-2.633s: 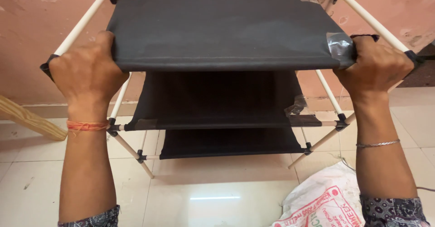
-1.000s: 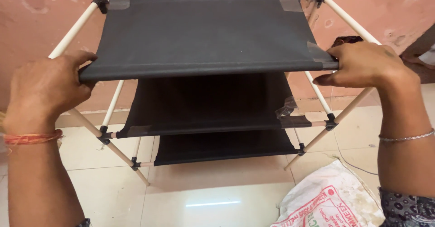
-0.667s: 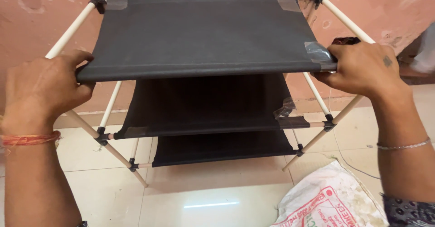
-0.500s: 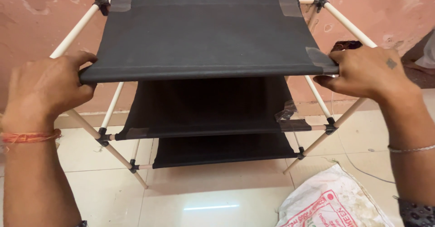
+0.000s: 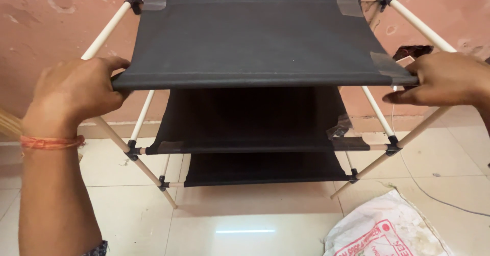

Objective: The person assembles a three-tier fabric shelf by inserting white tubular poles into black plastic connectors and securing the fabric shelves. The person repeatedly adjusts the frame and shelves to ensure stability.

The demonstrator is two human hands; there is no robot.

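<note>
Item: rack [image 5: 255, 82], three black fabric shelves on pale rods with black corner joints, standing on the tiled floor [image 5: 255, 215] against a pink wall [image 5: 61, 26].

Left hand [image 5: 76, 95]: my grip is wrapped over the near left corner of the top shelf [image 5: 255, 36], fingers curled round its front edge; an orange thread circles the wrist.

Right hand [image 5: 444, 80]: lies at the near right corner, fingers flat along the edge; whether this grip closes on the rod, I cannot tell.

Fittings: strips of clear tape at the shelf corners. The side rods slant, so the frame stands skewed.

Nearby: a white sack [image 5: 388, 230] on the floor at lower right; a thin cable beside it.

Risks, as I judge them: uneven pressure from my two hands could pull a rod out of a joint; the taped fabric could peel; a leg could snag the sack or cable.
</note>
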